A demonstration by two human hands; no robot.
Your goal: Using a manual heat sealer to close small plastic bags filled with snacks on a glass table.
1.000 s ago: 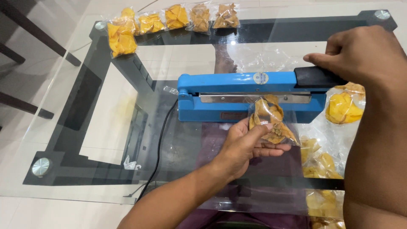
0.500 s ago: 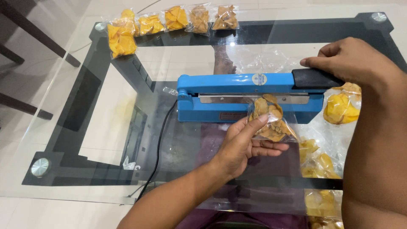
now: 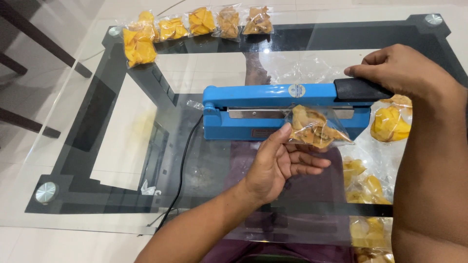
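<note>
Desk (image 3: 73,160): clear glass on a dark frame, smooth and glossy.
Sealer (image 3: 273,109): blue metal box at centre, its arm pressed down, apparently to clamp the pouch mouth.
Right hand (image 3: 404,73): at 2 o'clock, curled closed over the black handle (image 3: 360,89).
Left hand (image 3: 280,163): at 6 o'clock, half open, fingers pinching the pouch.
Pouch (image 3: 314,129): crinkly clear plastic of tan chips, top edge in the sealer's slot.
Sealed packs (image 3: 195,22): row at 11 o'clock.

A glass-topped bench with a dark frame (image 3: 97,122) carries a blue heat sealer (image 3: 253,109) and sealed clear snack packets (image 3: 195,23).
</note>
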